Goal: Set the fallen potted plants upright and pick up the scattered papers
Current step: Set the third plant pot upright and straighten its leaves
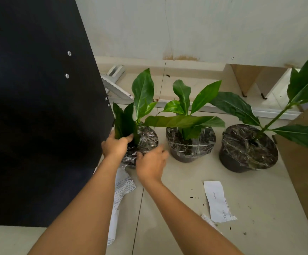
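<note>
Both hands on leftmost pot (145,142): left hand (115,146) clasping its rim and leaves, right hand (151,165) loosely open against its side. Pot nearly upright (all three seem so). Crumpled paper (122,186) directly below, nearer left hand; flat paper (216,200) rightward.

printed papers (217,200), text too small
</note>
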The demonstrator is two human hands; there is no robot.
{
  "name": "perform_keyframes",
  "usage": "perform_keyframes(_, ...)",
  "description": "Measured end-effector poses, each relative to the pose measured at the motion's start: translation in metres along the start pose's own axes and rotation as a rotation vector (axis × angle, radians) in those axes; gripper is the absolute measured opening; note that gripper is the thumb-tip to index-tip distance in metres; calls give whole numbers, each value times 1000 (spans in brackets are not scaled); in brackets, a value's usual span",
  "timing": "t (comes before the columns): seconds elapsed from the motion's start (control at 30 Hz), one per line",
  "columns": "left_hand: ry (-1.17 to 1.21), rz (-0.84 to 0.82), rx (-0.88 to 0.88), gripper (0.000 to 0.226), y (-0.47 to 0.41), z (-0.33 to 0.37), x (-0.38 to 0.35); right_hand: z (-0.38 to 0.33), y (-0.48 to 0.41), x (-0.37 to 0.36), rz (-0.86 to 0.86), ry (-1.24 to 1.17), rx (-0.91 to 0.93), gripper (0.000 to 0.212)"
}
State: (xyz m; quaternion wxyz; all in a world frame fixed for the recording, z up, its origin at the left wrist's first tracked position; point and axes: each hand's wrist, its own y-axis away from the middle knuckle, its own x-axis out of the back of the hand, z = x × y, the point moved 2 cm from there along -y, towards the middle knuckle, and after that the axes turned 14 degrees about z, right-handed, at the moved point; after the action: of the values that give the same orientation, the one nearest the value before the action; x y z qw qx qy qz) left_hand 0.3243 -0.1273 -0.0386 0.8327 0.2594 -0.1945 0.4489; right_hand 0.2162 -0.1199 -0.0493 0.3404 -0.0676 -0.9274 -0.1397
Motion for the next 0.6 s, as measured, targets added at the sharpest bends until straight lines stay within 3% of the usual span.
perform_keyframes(0.1, 56, 14, 93, 40, 1, -6, -1, -4, -11, -3, -110, -155, -151, 44)
perform_keyframes(0.23, 75, 47, 129, 40, 5, -7, -1, -19, -33, 5, -113, -144, -61, 40)
perform_keyframes(0.37, 10, 29, 52, 44, 7, 1, -7, -27, -54, 5, -102, -116, -40, 41)
perform_keyframes(0.6, -145, -8, 1, 65, 23, 0, -15, -16, -66, 4, -110, -143, 22, 35)
